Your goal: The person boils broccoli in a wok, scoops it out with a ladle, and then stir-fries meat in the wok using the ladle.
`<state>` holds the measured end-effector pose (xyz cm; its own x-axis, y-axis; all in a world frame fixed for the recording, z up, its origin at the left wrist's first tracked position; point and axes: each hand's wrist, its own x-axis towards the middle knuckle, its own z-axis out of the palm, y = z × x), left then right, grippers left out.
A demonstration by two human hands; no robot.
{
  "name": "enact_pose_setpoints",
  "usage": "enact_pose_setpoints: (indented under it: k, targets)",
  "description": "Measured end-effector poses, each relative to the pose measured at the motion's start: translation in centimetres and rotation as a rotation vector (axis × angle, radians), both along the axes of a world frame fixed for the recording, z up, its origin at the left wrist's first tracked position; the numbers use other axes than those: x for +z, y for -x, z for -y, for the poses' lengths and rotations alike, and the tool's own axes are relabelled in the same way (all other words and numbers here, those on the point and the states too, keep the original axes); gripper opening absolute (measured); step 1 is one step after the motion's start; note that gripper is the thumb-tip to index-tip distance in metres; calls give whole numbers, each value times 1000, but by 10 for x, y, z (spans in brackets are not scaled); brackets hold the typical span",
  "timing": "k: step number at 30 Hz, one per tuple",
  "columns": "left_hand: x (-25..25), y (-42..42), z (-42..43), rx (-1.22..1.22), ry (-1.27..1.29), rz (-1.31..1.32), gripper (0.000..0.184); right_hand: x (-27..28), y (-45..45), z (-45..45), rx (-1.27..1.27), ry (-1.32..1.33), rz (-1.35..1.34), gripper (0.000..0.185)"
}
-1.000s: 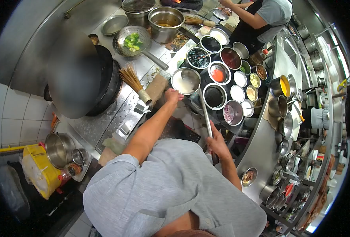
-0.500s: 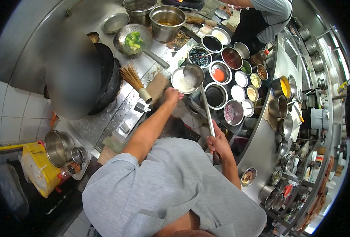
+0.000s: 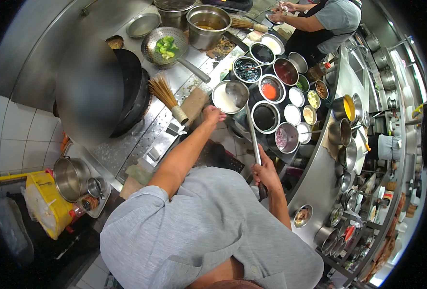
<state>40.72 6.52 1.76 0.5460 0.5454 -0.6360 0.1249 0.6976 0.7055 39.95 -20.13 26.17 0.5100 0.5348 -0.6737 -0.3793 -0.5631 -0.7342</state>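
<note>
Ladle (image 3: 252,127) sunk lower again in white liquid (image 3: 222,98), right hand (image 3: 268,174) wrapped round it, left hand (image 3: 212,115) by the bowl's (image 3: 214,91) rim, grip unclear; stirring apparently unfinished.

Bright light, glare on steel stovetop (image 3: 146,133), grey blur over wok (image 3: 132,103), curved edges, black corners

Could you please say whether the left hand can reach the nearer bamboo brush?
Probably yes: the bamboo brush lies nearby, handle end towards the left hand, and nothing tall seems to stand between. The hand is at the rim of the bowl of white liquid, which it would likely have to leave first.
</note>
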Motion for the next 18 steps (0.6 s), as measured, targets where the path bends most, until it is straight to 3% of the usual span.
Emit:
enact_pose_setpoints:
  k: [5, 11, 13, 14, 18]
  targets:
    - [1, 8, -7, -65, 20, 18, 11, -8, -1, 6, -89, -108, -163, 86]
    - [3, 13, -52, 146, -22, 26, 10, 10, 10, 17, -339, -347, -476, 81]
    - [-3, 7, -78, 298, -264, -30, 14, 22, 17, 14, -378, -354, -476, 79]
    - [-1, 5, -91, 300, -319, 80, 19, 30, 23, 9, -400, -376, -491, 78]
    - [11, -6, -138, 176, -25, 52, 13, 57, 27, -9, -339, -367, -545, 77]
